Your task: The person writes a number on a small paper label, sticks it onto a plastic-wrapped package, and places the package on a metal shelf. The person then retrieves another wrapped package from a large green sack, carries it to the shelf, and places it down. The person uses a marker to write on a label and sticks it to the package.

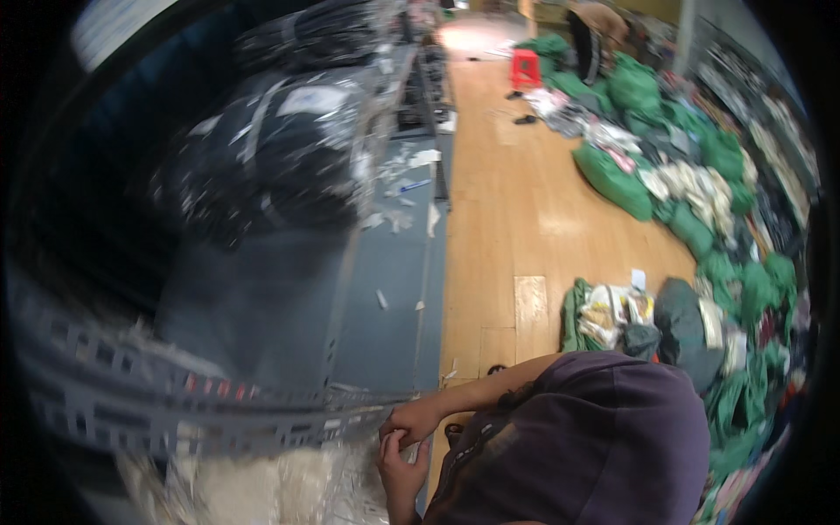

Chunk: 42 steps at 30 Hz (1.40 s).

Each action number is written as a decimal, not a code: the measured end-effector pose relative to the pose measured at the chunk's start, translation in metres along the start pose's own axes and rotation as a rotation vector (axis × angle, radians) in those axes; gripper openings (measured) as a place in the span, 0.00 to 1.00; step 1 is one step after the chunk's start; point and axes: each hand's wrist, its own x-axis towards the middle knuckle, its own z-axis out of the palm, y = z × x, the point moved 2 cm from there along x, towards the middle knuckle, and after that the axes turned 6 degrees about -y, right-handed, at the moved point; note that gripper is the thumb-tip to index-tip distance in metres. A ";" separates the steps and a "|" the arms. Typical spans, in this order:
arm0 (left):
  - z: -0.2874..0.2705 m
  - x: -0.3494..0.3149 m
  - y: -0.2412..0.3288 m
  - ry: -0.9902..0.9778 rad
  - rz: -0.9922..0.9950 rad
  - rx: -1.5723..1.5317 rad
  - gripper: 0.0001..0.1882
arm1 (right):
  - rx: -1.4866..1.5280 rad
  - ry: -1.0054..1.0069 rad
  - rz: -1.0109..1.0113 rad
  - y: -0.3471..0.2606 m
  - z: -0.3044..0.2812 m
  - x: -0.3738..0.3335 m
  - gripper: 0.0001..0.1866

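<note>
My right hand point(416, 419) reaches in from the right, its fingers curled and closed. Just below it is my left hand point(402, 472), coming up from the lower edge with bent fingers meeting those of the right hand. Whatever they pinch, if anything, is hidden or too small to make out. Both hands are at the right end of a grey perforated bar point(297, 430). Beside them at the lower left lies a pale bundle in clear plastic point(262, 486). A purple sleeve point(604, 420) covers my right upper arm and fills the lower right.
Dark plastic-wrapped bundles point(280, 149) lie on the grey table point(262, 280), with paper scraps and a blue pen point(416, 185). Across the wooden floor point(490, 219) are green sacks point(612, 184), loose clothes and a red stool point(525, 68). Another person point(595, 35) bends over at the back.
</note>
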 end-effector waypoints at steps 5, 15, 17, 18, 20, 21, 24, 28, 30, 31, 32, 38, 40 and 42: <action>0.087 0.150 0.098 -0.035 0.268 -0.105 0.18 | 0.345 0.219 0.056 0.051 -0.114 -0.150 0.25; 0.372 0.429 0.317 -0.176 0.588 0.145 0.44 | 1.497 0.672 -0.368 0.118 -0.315 -0.476 0.43; 0.409 0.476 0.342 -0.214 0.614 0.265 0.48 | 1.504 0.735 -0.453 0.106 -0.355 -0.530 0.44; 0.422 0.503 0.353 -0.218 0.611 0.316 0.48 | 1.497 0.788 -0.505 0.107 -0.377 -0.553 0.45; 0.447 0.559 0.360 -0.199 0.589 0.289 0.45 | 1.474 0.899 -0.623 0.111 -0.420 -0.594 0.46; 0.464 0.596 0.348 -0.287 0.448 0.132 0.43 | 1.456 0.965 -0.688 0.116 -0.442 -0.612 0.46; 0.510 0.685 0.377 -0.565 -0.286 -0.561 0.42 | 1.046 1.233 -0.552 0.125 -0.512 -0.659 0.44; 0.571 0.805 0.449 -0.691 -0.024 -1.255 0.42 | -0.030 1.441 0.147 0.156 -0.611 -0.695 0.41; 0.591 0.847 0.506 -0.719 0.214 -1.330 0.43 | -0.146 1.538 0.360 0.196 -0.667 -0.714 0.40; 0.602 0.861 0.533 -0.747 0.274 -1.339 0.44 | -0.207 1.579 0.476 0.209 -0.695 -0.725 0.40; 0.608 0.880 0.551 -0.766 0.336 -1.340 0.44 | -0.204 1.635 0.427 0.205 -0.725 -0.737 0.41; 0.656 1.008 0.620 -0.813 0.544 -1.188 0.42 | -0.178 1.817 0.145 0.181 -0.843 -0.814 0.44; 0.683 1.029 0.642 -0.868 0.567 -1.166 0.42 | -0.122 1.778 0.020 0.188 -0.860 -0.826 0.44; 0.715 1.037 0.670 -0.943 0.549 -1.202 0.42 | -0.131 1.813 0.052 0.199 -0.886 -0.878 0.44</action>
